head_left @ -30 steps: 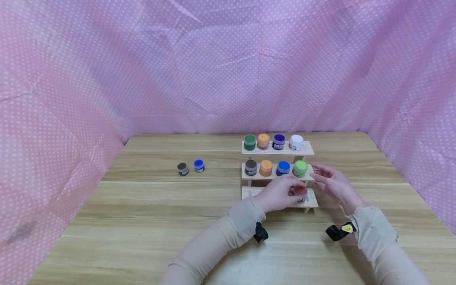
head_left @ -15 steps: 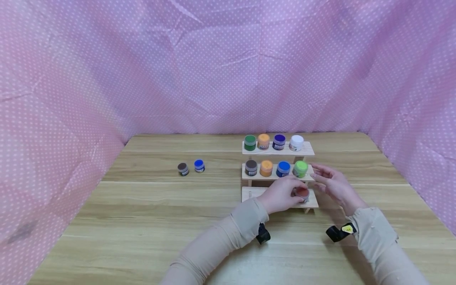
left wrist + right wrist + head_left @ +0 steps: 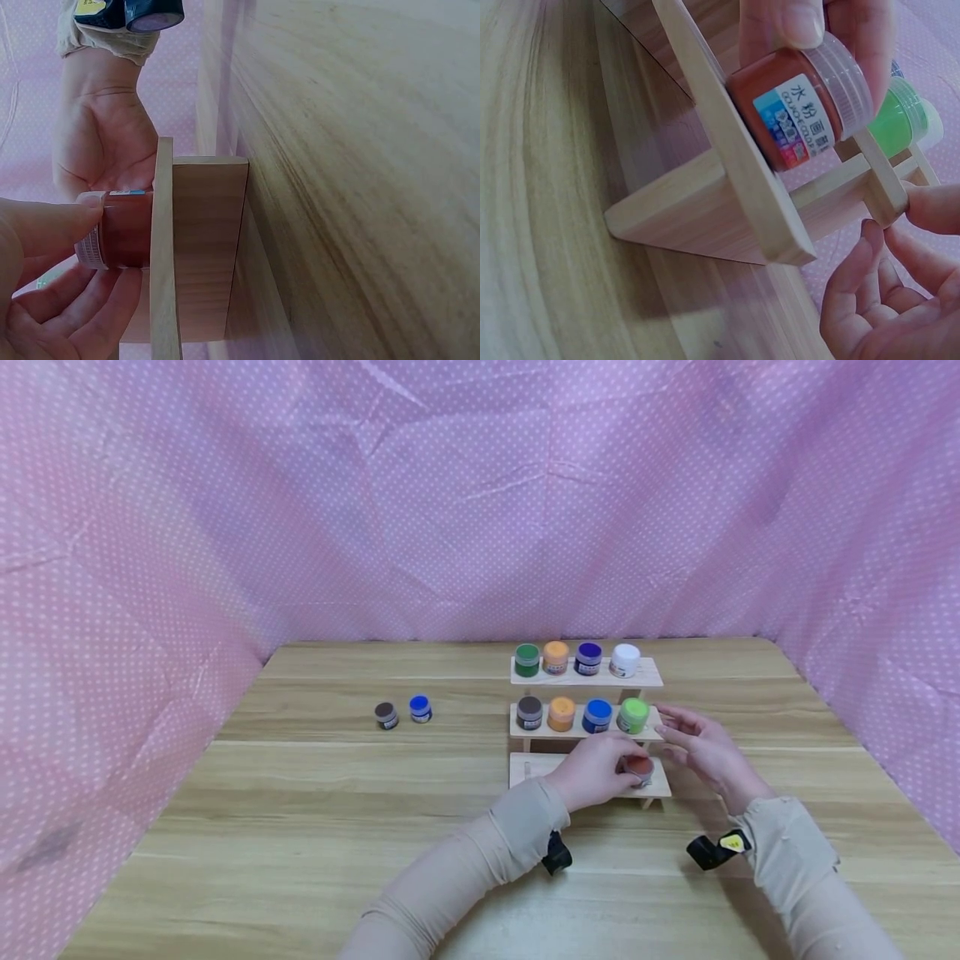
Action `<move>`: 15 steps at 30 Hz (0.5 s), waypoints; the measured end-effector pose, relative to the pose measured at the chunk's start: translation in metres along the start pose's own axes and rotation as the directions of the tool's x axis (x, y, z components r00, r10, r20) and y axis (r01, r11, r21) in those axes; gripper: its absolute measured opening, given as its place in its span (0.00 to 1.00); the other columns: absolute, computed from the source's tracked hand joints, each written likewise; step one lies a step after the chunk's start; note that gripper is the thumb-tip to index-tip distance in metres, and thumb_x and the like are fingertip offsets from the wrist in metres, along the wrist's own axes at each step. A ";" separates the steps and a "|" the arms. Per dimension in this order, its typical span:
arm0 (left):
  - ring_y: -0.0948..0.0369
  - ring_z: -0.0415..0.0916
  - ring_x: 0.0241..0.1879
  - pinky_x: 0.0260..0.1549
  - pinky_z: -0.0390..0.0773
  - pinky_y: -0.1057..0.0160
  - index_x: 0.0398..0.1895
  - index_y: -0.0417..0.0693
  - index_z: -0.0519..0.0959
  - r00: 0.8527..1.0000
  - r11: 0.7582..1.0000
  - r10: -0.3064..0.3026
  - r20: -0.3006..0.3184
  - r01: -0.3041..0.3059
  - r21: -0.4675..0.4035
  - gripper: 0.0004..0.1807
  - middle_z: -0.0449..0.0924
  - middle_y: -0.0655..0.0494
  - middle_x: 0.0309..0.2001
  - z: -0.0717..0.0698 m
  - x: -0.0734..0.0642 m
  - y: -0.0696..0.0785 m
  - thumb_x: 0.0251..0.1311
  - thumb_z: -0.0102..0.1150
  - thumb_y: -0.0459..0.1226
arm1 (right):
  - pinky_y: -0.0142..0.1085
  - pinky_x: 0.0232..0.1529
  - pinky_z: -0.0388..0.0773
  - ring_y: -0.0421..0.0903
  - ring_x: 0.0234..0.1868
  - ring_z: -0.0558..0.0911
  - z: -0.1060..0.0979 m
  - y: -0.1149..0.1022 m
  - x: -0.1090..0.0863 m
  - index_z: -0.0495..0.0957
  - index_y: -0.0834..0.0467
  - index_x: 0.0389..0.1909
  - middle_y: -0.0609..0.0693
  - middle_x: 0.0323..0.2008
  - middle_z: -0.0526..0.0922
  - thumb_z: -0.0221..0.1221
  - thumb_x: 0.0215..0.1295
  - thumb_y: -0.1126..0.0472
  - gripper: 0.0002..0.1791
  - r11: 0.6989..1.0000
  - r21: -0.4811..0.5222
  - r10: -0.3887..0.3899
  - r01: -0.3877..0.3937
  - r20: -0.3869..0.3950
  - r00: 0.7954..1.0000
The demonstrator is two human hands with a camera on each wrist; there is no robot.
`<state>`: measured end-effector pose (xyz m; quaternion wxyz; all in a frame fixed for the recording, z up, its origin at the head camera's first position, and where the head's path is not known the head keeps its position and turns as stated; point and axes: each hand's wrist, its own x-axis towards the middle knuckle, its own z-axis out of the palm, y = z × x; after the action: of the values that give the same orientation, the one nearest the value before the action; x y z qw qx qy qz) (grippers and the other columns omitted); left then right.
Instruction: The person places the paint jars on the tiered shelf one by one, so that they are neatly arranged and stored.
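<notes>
Red-brown paint jar (image 3: pixel 637 768) is sitting just right of the frame's centre in the head view, on the right end of the lowest step of the wooden rack (image 3: pixel 532 766), and you are gripping it with your left hand (image 3: pixel 592 770). Your fingers (image 3: pixel 52 229) are curling round the jar from its left side, with a thumb pressing near the lid. The jar's long axis is running straight out from the step board, its base meeting the wood and its clear-rimmed lid pointing away. Your right hand (image 3: pixel 705 747) is hovering just right of the rack, fingers relaxed and apart, holding nothing; the left hand is the nearer one.

The right wrist view is showing what the head view hides: the jar's printed label (image 3: pixel 793 126), and the light green jar (image 3: pixel 904 120) one step behind it. The left wrist view is showing the step edge-on, with the jar's base looking flush against the board. Two loose jars, brown (image 3: pixel 386 714) and blue (image 3: pixel 420 708), are standing on the table (image 3: pixel 300 827) at left of centre.
</notes>
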<state>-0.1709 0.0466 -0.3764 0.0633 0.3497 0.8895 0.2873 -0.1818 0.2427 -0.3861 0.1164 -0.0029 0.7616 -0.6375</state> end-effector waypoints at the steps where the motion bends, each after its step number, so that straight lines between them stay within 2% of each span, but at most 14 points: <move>1: 0.75 0.72 0.37 0.37 0.71 0.84 0.51 0.52 0.78 1.000 1.000 -0.005 0.001 0.005 -0.005 0.18 0.79 0.63 0.46 0.000 0.000 0.001 0.56 0.62 0.38 | 0.23 0.42 0.77 0.27 0.39 0.73 0.000 0.000 0.000 0.48 0.68 0.69 0.35 0.39 0.73 0.52 0.68 0.58 0.36 1.000 0.000 -0.003 0.003 0.000 1.000; 7: 0.75 0.72 0.37 0.38 0.71 0.84 0.49 0.53 0.79 1.000 1.000 -0.018 -0.001 0.018 -0.010 0.15 0.79 0.64 0.44 -0.002 0.001 0.002 0.56 0.62 0.38 | 0.23 0.42 0.78 0.28 0.40 0.74 -0.001 0.001 0.000 0.49 0.67 0.69 0.36 0.40 0.73 0.53 0.67 0.59 0.36 1.000 0.010 -0.006 0.006 -0.006 1.000; 15: 0.75 0.71 0.38 0.38 0.70 0.85 0.47 0.54 0.80 1.000 1.000 0.017 -0.014 -0.017 0.024 0.14 0.80 0.65 0.43 -0.003 0.000 -0.001 0.57 0.62 0.38 | 0.23 0.43 0.77 0.28 0.42 0.74 -0.001 0.001 -0.001 0.48 0.67 0.69 0.34 0.40 0.74 0.54 0.66 0.56 0.38 1.000 0.010 0.002 -0.002 0.000 1.000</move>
<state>-0.1719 0.0446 -0.3744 0.0505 0.3561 0.8902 0.2797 -0.1809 0.2436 -0.3864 0.1167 -0.0016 0.7585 -0.6411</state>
